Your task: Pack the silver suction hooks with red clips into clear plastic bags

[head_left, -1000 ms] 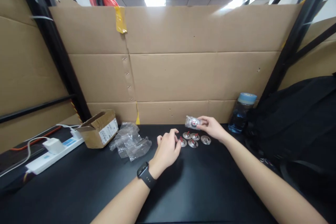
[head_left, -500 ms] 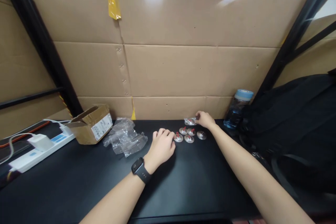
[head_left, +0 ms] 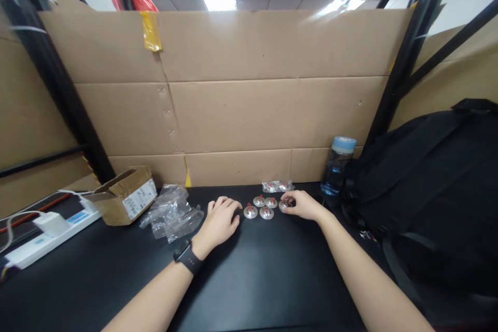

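Several small round metal finger cymbals with red loops lie grouped on the black table, among them a leftmost finger cymbal and a front finger cymbal. At the group's right end, my right hand has its thumb and fingertips closed on another finger cymbal, which they partly cover. My left hand, wearing a black watch, rests palm down with loosely spread fingers, just left of the leftmost cymbal. Behind the group lies a clear plastic packet with red and silvery pieces inside.
Crumpled clear plastic bags lie left of my left hand, beside an opened cardboard box and a white power strip. On the right stand a blue-lidded water bottle and a black backpack. Cardboard panels wall the back.
My right hand has moved from the plastic packet at the back forward to the rightmost finger cymbal. My left hand stays beside the group. The camera view has shifted.
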The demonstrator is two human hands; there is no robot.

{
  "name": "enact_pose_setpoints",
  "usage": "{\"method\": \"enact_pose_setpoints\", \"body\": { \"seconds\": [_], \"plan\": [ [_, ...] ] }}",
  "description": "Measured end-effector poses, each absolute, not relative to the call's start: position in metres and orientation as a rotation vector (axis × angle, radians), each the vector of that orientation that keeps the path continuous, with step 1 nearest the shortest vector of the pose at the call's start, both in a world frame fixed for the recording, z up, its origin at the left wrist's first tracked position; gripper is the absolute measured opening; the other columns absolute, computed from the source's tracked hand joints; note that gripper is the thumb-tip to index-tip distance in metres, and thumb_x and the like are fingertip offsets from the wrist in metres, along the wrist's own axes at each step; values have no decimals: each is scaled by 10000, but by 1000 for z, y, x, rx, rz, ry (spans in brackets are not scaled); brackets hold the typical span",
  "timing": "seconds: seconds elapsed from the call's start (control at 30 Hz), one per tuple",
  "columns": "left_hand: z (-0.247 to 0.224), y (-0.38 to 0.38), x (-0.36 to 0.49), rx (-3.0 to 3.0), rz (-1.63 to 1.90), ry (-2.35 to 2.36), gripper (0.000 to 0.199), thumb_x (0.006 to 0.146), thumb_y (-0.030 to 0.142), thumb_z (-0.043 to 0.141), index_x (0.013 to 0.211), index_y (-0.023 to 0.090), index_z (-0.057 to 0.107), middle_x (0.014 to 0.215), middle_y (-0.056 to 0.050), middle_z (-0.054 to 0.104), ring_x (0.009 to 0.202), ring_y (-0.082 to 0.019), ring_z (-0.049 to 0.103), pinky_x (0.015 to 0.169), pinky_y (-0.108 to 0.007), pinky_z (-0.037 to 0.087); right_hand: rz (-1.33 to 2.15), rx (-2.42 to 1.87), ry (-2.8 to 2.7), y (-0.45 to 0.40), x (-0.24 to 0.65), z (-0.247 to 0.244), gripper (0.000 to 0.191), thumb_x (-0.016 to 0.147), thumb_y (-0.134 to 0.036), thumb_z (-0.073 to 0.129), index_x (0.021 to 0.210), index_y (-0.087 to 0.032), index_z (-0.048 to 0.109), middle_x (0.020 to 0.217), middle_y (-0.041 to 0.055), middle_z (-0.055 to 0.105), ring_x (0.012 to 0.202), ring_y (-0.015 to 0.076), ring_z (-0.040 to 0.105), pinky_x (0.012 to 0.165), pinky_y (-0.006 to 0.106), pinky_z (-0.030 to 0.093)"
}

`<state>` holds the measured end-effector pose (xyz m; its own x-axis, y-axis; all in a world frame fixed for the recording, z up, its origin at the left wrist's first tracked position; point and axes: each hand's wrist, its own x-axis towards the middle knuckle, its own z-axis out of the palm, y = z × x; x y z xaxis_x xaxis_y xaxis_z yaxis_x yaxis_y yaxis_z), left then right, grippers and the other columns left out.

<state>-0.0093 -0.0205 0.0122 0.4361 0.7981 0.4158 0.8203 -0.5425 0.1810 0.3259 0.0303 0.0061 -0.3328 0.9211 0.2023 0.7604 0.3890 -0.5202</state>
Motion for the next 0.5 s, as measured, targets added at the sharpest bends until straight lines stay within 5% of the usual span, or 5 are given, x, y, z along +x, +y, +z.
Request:
{"method": "enact_pose_setpoints", "body": {
  "seconds": [0.27, 0.5],
  "plan": [
    [19, -5, -40, -2627, -524, -1592, 219, 886, 359, 609, 1073, 288, 700, 1087, -55, 726, 1087, -297, 591, 926, -428, 365, 351, -1448, -2227, 28, 324, 9, 255, 727, -249, 735, 979, -218, 751, 917, 46, 778, 811, 206, 716, 716, 265, 505],
    [29, 4, -64, -2656, -569, -1615, 256, 910, 329, 580, 1130, 284, 701, 1126, -45, 734, 1093, -278, 624, 949, -413, 421, 294, -1444, -2290, 28, 324, 11, 259, 753, -254, 736, 1009, -221, 751, 968, 63, 769, 881, 234, 714, 805, 310, 525]
  ]
}}
